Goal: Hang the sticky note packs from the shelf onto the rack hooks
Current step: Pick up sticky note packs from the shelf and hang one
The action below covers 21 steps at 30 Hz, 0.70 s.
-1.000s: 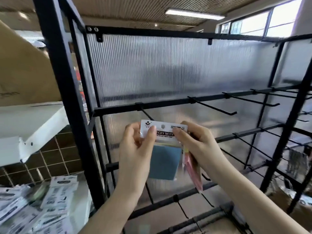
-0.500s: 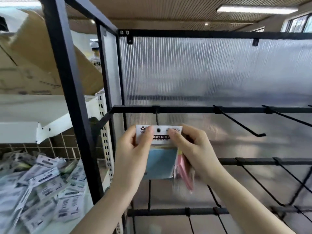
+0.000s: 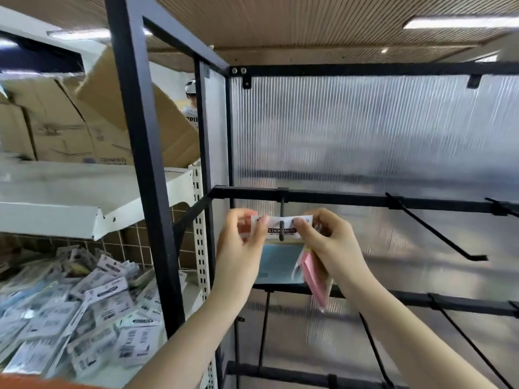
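Slatted ceiling [image 3: 280, 21], brown tiled wall [image 3: 134, 242]

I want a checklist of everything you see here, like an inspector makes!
Surface: black rack with a ribbed clear back panel.
Job's things: blue sticky note pack, its white header card threaded over the leftmost hook; a pink pack hangs from the right hand. More hooks to the right are bare.
Clutter: heap of packs on the white shelf at left.
Grippers: left hand and right hand pinch the header's two ends.
Cables: nothing seen.
Surroundings: cardboard boxes on the upper shelf, wooden slat ceiling, a person partly seen behind the rack.
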Each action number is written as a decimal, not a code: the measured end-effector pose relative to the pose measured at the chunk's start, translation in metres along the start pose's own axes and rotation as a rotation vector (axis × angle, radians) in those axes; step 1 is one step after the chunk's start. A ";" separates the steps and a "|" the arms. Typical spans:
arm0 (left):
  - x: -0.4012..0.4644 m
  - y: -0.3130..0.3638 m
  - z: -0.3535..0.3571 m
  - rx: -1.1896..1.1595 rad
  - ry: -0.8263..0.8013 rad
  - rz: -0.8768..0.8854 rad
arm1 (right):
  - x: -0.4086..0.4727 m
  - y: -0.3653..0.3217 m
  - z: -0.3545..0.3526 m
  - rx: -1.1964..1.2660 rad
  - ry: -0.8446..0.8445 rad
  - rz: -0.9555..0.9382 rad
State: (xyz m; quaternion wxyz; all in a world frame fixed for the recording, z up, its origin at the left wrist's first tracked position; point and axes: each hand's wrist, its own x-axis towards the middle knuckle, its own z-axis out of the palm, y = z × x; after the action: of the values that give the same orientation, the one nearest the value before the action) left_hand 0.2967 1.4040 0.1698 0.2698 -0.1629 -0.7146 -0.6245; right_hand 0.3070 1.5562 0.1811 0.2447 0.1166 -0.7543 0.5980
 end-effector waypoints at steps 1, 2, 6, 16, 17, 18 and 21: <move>0.003 -0.003 0.002 0.007 0.003 -0.003 | 0.004 0.003 0.000 -0.003 0.001 -0.004; 0.007 -0.006 0.005 0.005 0.008 -0.009 | 0.007 0.006 0.000 -0.005 0.003 -0.009; 0.021 -0.015 0.016 0.063 0.069 -0.014 | 0.022 0.019 0.002 -0.017 0.045 0.002; 0.050 -0.039 0.037 0.228 0.115 -0.060 | 0.045 0.042 0.002 -0.066 0.070 0.134; 0.051 -0.040 0.038 0.232 0.114 -0.077 | 0.047 0.043 0.002 -0.075 0.068 0.148; 0.051 -0.041 0.040 0.238 0.110 -0.101 | 0.047 0.045 0.002 -0.079 0.069 0.165; 0.048 -0.042 0.044 0.254 0.091 -0.167 | 0.048 0.049 0.000 -0.081 0.076 0.211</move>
State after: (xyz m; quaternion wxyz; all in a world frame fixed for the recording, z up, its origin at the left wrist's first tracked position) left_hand 0.2262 1.4347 0.1608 0.2672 -0.0390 -0.7860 -0.5561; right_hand 0.2428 1.5742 0.1641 0.2134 0.0040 -0.7760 0.5935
